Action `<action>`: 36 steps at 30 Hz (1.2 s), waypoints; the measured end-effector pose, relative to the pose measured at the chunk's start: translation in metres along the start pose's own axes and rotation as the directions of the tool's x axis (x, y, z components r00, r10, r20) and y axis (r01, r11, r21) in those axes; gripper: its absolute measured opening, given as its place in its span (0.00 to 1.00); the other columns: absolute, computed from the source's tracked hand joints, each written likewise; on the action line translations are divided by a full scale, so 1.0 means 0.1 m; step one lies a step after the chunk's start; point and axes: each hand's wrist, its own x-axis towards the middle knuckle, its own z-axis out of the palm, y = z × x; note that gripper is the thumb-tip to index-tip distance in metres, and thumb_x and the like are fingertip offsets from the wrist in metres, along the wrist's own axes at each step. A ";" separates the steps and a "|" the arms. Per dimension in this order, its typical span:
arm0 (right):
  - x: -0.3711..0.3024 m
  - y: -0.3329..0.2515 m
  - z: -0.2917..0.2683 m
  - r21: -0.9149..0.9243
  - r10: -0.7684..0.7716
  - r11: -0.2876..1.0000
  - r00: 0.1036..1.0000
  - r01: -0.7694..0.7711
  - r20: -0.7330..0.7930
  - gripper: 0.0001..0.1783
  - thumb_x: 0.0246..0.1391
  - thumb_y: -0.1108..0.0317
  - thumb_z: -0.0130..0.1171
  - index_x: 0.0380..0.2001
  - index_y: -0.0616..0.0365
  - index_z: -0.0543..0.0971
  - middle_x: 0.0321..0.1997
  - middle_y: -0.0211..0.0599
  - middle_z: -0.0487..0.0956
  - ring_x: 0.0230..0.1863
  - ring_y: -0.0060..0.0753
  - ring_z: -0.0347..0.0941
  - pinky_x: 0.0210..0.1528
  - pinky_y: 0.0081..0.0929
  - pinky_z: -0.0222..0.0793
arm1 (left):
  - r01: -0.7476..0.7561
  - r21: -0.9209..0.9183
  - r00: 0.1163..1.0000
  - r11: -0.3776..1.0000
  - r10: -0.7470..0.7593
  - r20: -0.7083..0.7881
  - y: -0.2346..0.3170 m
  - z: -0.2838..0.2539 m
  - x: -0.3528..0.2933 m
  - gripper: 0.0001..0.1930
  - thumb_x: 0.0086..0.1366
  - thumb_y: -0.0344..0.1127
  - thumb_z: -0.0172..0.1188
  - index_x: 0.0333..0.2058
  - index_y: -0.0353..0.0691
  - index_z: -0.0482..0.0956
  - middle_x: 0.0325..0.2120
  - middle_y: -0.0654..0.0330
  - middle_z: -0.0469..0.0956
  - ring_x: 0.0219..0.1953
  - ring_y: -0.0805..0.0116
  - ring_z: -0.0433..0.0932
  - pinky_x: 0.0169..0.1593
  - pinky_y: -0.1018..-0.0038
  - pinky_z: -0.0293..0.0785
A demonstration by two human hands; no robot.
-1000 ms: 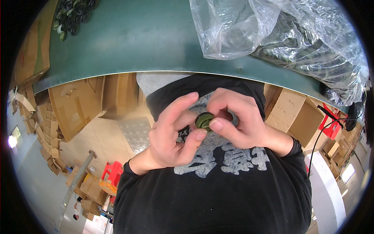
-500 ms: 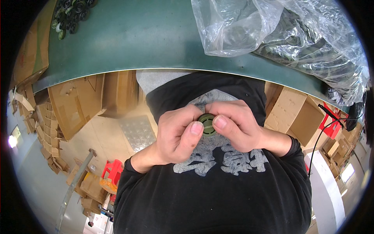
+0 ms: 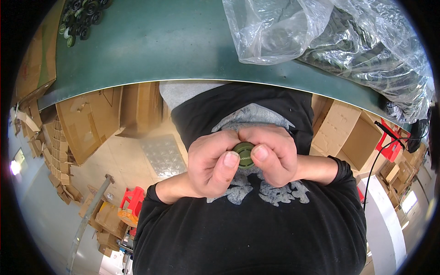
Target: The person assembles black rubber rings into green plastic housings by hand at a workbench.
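Head view: a round green disc [image 3: 245, 156] is held in front of the person's dark shirt [image 3: 256, 233], below the near edge of the worktop [image 3: 160, 50]. The hands pinch it from both sides, left hand [image 3: 211, 161] and right hand [image 3: 273, 156] nearly meeting, thumbs at its face and fingers curled behind; its underside and side edges are hidden, and its pale marking is partly covered. A cluster of small dark round parts [image 3: 85, 17] at the worktop's far left is cut off by the frame, too crowded to count. Clear plastic bagging [image 3: 279, 34] covers the right side; glare and folds obscure the dark contents [image 3: 362, 52]. Below the worktop, its edge cuts off the tops of a brown carton [image 3: 87, 126] at left and an open carton [image 3: 353, 137] at right.
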 end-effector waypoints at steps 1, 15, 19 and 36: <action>0.01 0.00 0.00 -0.001 -0.008 1.000 1.000 0.008 -0.007 0.15 0.60 0.64 0.44 0.24 0.63 0.68 0.17 0.39 0.65 0.19 0.43 0.63 0.22 0.32 0.58 | -0.023 0.016 1.000 1.000 0.023 0.001 -0.01 0.00 0.00 0.19 0.67 0.43 0.40 0.28 0.31 0.69 0.14 0.64 0.65 0.17 0.79 0.60 0.21 0.79 0.55; 0.22 -0.04 -0.17 -0.332 -0.036 0.942 0.999 0.044 0.031 0.10 0.53 0.67 0.55 0.26 0.64 0.70 0.23 0.40 0.68 0.22 0.41 0.66 0.24 0.30 0.62 | -0.154 0.330 0.986 0.931 0.167 -0.012 -0.02 -0.27 0.19 0.08 0.57 0.30 0.60 0.33 0.33 0.73 0.22 0.56 0.73 0.21 0.62 0.71 0.26 0.73 0.68; 0.34 -0.34 -0.32 -0.494 -0.181 0.857 0.983 0.149 -0.018 0.10 0.42 0.75 0.64 0.29 0.64 0.75 0.29 0.39 0.75 0.25 0.36 0.72 0.28 0.26 0.69 | -0.271 0.878 0.838 0.394 0.545 0.014 0.23 -0.71 0.52 0.09 0.52 0.26 0.63 0.33 0.34 0.74 0.25 0.55 0.75 0.25 0.58 0.74 0.28 0.71 0.71; 0.80 -1.14 -0.89 -0.989 -0.463 -0.037 0.875 0.141 0.142 0.11 0.43 0.79 0.58 0.34 0.63 0.78 0.44 0.40 0.78 0.49 0.46 0.71 0.52 0.36 0.64 | 0.148 0.955 0.738 -0.258 0.672 0.068 0.43 -2.38 1.93 0.08 0.58 0.41 0.60 0.30 0.43 0.79 0.33 0.62 0.77 0.38 0.60 0.74 0.40 0.67 0.72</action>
